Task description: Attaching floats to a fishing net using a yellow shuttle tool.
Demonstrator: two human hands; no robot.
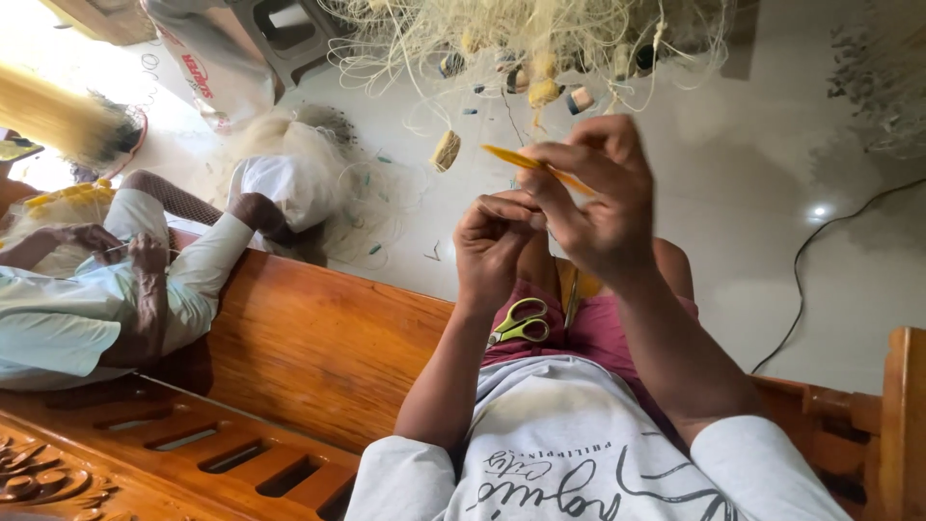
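Right hand [598, 198] gripping a yellow netting needle [535, 166], left hand [494, 241] pinching thin line beside it, scissors [519, 323] on lap

The right hand [603, 207] pinches a yellow netting needle [535, 166] between its fingertips, and the left hand [494, 246] is closed just beside it, fingers curled on what is probably a fine line, too thin to make out. Nearer, a pair of green-handled scissors [519, 323] lies on the person's maroon-clad lap, and farther off hangs a tangle of pale fishing net [502, 39] with small floats. At left, another person [106, 289] sits on the wooden bench [318, 347], hands together.
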